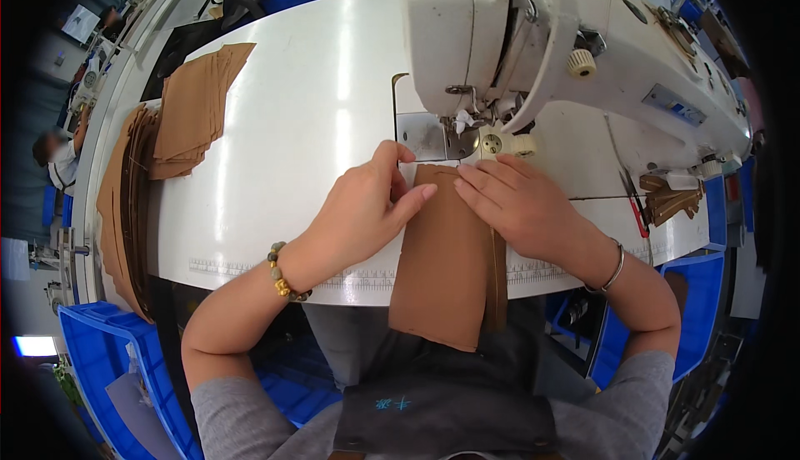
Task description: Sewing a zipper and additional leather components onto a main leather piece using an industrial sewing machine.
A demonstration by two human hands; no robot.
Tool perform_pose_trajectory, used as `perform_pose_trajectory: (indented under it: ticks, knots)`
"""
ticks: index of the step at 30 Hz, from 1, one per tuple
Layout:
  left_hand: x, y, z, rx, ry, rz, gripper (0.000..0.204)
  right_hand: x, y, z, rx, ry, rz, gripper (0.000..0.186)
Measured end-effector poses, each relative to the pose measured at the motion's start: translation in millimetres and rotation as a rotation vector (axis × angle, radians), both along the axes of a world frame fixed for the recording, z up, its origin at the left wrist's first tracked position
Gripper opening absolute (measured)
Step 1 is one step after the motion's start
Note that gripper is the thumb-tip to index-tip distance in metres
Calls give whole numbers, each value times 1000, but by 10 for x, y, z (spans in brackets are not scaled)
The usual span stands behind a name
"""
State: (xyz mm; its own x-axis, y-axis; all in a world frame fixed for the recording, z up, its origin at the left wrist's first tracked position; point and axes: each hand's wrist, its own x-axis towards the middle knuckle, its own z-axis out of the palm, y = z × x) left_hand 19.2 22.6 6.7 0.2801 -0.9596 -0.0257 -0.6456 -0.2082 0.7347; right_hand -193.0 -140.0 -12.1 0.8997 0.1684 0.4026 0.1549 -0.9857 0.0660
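White bench point(283, 160) bears a sewing machine point(446, 43). Before it, long, plain brown cloth point(440, 268) lies partly beneath the flattened right hand point(529, 210); the left hand point(354, 210) parts thumb and forefinger.

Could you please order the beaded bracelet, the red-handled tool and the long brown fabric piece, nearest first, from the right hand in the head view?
1. Long brown fabric piece: touched by the right hand.
2. Red-handled tool: to its right.
3. Beaded bracelet: farther, to its left.

Blue bin point(93, 345) at left, red-handled tool point(640, 217) at right, distant person point(64, 162)
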Motion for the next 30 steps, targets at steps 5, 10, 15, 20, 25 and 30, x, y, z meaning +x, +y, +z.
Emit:
perform_pose_trajectory:
  ticks: [5,10,15,20,25,30]
  knots:
    - [175,-497,-119,-266,-280,-33,38,102,-131,-91,58,66,14,41]
    - [313,-820,-119,-58,7,-106,18,70,-224,-107,77,85,10,39]
    - [437,-595,118,199,-273,-186,17,83,-366,-68,105,32,76,36]
    - [396,-414,132,-92,-457,13,16,62,-345,-31,116,69,17,36]
    - [283,-760,-136,-92,-111,-19,19,75,-224,-45,90,80,-16,38]
    - [257,-819,-72,-20,-169,-44,20,69,-253,-49,74,51,2,37]
